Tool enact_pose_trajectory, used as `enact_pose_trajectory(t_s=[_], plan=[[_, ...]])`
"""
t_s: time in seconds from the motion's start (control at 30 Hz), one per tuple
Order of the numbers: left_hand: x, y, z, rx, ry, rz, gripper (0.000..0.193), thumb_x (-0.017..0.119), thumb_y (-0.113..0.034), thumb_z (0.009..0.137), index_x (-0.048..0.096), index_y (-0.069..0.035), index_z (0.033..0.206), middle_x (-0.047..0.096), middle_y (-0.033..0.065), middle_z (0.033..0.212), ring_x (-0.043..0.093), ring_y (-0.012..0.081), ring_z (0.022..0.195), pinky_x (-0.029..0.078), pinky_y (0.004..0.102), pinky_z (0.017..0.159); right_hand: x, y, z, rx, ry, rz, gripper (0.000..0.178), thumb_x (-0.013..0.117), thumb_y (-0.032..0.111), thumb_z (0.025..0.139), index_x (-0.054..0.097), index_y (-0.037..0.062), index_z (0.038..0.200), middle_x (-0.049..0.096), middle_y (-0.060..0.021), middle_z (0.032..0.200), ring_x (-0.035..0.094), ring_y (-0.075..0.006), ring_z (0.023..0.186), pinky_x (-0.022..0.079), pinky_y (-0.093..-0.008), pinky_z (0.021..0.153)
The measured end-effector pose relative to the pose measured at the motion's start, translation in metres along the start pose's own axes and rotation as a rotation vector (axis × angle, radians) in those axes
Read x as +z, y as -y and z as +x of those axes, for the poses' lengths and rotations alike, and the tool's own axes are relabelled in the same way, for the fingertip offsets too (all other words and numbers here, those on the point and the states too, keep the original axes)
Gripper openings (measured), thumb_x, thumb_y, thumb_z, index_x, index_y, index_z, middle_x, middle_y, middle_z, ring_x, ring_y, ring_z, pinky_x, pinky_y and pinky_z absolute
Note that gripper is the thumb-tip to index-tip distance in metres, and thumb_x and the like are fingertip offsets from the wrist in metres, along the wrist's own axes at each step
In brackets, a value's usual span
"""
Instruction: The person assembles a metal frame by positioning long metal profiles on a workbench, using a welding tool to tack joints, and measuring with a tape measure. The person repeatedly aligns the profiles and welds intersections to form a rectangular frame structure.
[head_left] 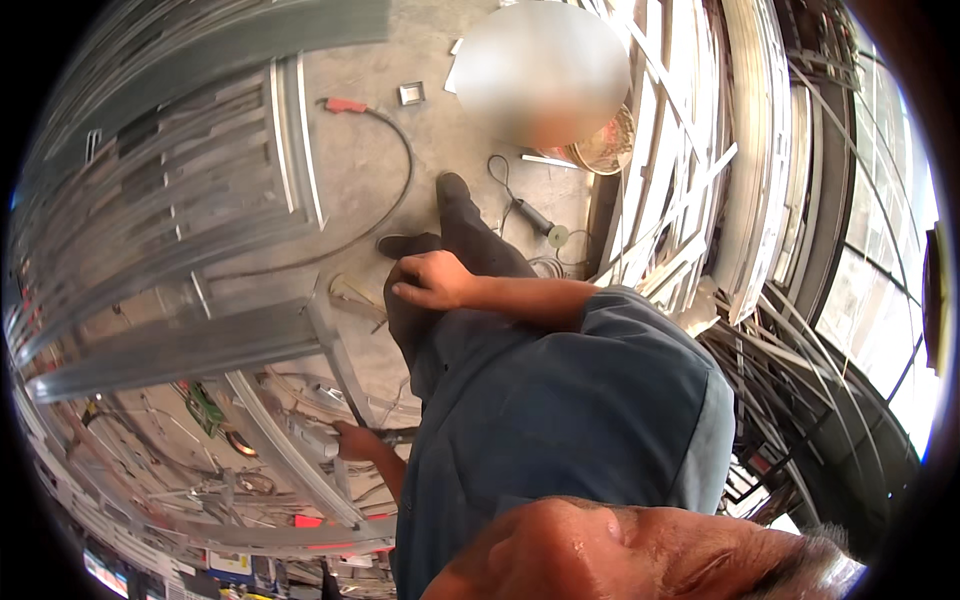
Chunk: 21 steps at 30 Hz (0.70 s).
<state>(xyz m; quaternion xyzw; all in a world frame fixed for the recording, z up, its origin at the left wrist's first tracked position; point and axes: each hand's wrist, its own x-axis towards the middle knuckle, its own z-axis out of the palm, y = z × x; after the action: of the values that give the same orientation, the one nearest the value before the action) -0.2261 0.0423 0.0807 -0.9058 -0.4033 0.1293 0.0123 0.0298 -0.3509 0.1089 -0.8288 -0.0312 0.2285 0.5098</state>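
My right hand (432,280) lies on my bent knee, its fingers draped loosely over the dark trousers and holding nothing. Lower down on the left, my left hand (358,441) reaches in at a silver metal frame (180,350), next to its upright bar. Those fingers are curled, and whatever they hold is too small and partly hidden to name. A pale cylindrical piece (318,440) shows just beyond the fingertips. The frame's long bars extend to the left of both hands.
A red-handled clamp (345,105) with a long cable and a small square metal piece (411,94) lie on the concrete floor. Past my feet is a corded grinder (535,217). Metal profiles (750,150) are stacked at right, beside a round basket (605,145). A green tool (203,410) lies at left.
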Motion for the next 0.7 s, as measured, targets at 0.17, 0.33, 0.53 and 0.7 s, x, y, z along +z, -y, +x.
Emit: enact_pose_trajectory(t_s=[0.17,0.33,0.53,0.7], plan=[[-0.038,-0.052,-0.004,-0.115,0.019,0.148,0.04,0.058,-0.031,0.091,0.063,0.008,0.097,0.071,0.0271,0.084,0.068,0.0462,0.074,0.053,0.0542,0.067,-0.059,-0.133,0.01,0.487,-0.16,0.051,0.037,0.065,0.035,0.09,0.067,0.0043,0.11,0.072,-0.0186,0.096,0.069,-0.0387,0.092,0.054,-0.047,0.081],[-0.041,-0.086,-0.016,-0.353,-0.271,0.257,0.045,0.066,-0.036,0.081,0.067,0.005,0.1,0.073,0.0262,0.085,0.068,0.0475,0.071,0.053,0.0556,0.065,-0.088,-0.291,-0.035,0.765,-0.369,-0.094,0.04,0.063,0.036,0.091,0.064,0.0043,0.115,0.07,-0.0233,0.102,0.066,-0.0421,0.1,0.052,-0.0501,0.086],[-0.043,-0.132,-0.006,-0.5,-0.387,0.406,0.049,0.066,-0.037,0.08,0.063,-0.001,0.114,0.072,0.0247,0.083,0.072,0.042,0.077,0.057,0.0556,0.065,-0.109,-0.34,-0.128,0.939,-0.039,-0.139,0.046,0.06,0.046,0.094,0.063,0.0045,0.114,0.069,-0.0245,0.106,0.066,-0.0422,0.102,0.051,-0.0516,0.087],[-0.036,-0.128,-0.006,-0.55,-0.36,0.419,0.056,0.061,-0.034,0.085,0.045,-0.006,0.131,0.072,0.0261,0.095,0.072,0.0445,0.081,0.057,0.0563,0.068,-0.131,-0.346,-0.116,0.886,-0.005,-0.172,0.036,0.057,0.034,0.094,0.065,0.0048,0.114,0.065,-0.0221,0.116,0.062,-0.0423,0.108,0.05,-0.0497,0.093]])
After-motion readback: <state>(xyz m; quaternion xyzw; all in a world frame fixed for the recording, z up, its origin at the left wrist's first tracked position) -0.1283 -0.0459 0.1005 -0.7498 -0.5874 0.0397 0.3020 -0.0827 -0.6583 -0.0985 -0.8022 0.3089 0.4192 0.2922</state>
